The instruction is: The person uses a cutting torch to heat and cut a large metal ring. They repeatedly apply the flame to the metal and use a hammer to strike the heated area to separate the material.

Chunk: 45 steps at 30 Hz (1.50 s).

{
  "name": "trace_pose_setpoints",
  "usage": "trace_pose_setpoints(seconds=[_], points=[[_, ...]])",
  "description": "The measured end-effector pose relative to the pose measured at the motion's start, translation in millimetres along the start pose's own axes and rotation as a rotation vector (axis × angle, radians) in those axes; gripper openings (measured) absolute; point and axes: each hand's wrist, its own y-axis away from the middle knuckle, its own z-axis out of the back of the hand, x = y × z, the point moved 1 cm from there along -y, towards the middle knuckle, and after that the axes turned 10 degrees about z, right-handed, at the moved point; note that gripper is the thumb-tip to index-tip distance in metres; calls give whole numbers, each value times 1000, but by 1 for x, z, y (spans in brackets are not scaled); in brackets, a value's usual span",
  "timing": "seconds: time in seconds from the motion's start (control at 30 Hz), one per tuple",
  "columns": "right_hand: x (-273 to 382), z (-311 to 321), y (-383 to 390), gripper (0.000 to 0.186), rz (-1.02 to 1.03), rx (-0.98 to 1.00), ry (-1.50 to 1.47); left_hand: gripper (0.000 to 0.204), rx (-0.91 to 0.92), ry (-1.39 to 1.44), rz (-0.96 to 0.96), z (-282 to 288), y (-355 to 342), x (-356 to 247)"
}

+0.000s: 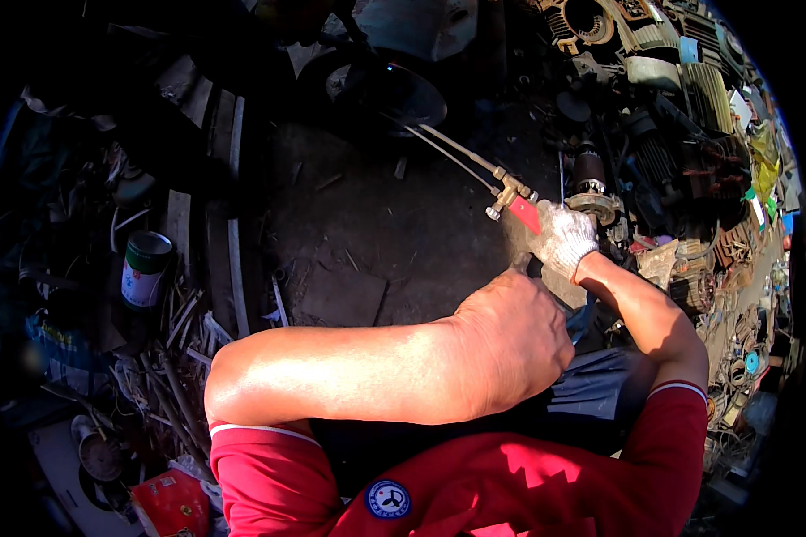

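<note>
My right hand (562, 237), in a white knit glove, grips the red handle of a brass cutting torch (508, 192). Its two thin tubes run up and left toward a dark round metal part (403, 89) on the ground. My bare left hand (515, 336) lies across my body at the centre of the view, fingers curled under and hidden. I cannot see anything in it. It rests just below the gloved hand, over my dark trousers. My red short sleeves fill the lower edge.
A heap of scrap electric motors and metal parts (681, 98) fills the right side. A green and white tin can (143, 268) stands at the left among planks and sticks. A red box (172, 501) lies at the lower left. Dark dirt ground (376, 233) lies ahead.
</note>
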Motion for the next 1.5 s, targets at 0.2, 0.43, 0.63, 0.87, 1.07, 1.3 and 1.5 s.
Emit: trace_pose_setpoints(seconds=[0.2, 0.43, 0.63, 0.87, 1.07, 1.3, 1.5], points=[[2, 2, -1, 30, -22, 21, -26, 25, -11, 10, 1, 1, 0, 1], [-4, -3, 1, 31, 17, 7, -4, 24, 46, 12, 0, 3, -3, 2], [-6, -4, 1, 33, 22, 32, 20, 23, 139, -71, 24, 11, -5, 0], [-5, -3, 1, 33, 19, 30, 18, 22, 107, -61, 34, 6, -5, 2], [3, 7, 1, 30, -15, 37, -7, 23, 1, 18, 3, -3, -3, 6], [1, 3, -1, 27, -11, 11, -33, 22, 25, 34, 9, -1, -4, 7], [8, 13, -1, 23, -14, 24, -28, 20, 100, -18, 43, 4, -6, 7]])
